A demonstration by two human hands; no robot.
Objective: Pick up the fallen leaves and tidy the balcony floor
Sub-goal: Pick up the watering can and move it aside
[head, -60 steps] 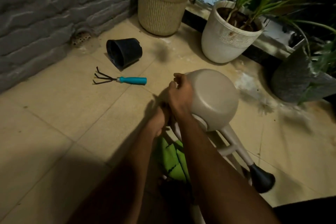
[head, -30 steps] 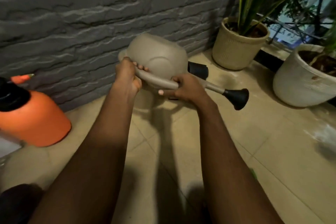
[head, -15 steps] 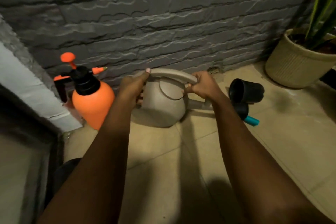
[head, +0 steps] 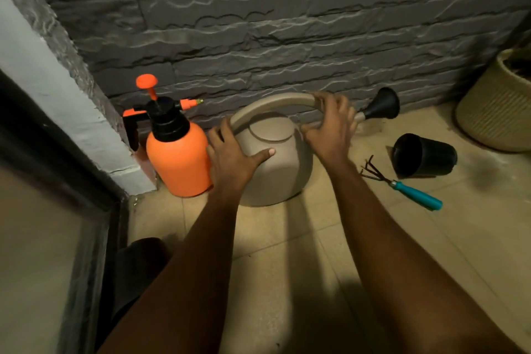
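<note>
A beige watering can stands upright on the tiled floor against the dark stone wall, its black rose pointing right. My left hand lies flat on the can's left side with the thumb stretched across the body. My right hand grips the right end of the curved handle. No fallen leaves show in this view.
An orange pressure sprayer stands touching the can's left side, by a white door frame. A black pot lies on its side to the right, with a teal-handled hand rake in front of it. A woven planter fills the right edge.
Both hands carried the watering can from the middle of the floor over to the wall and lowered it upright beside the sprayer. My left hand slid from the handle onto the can's body.
</note>
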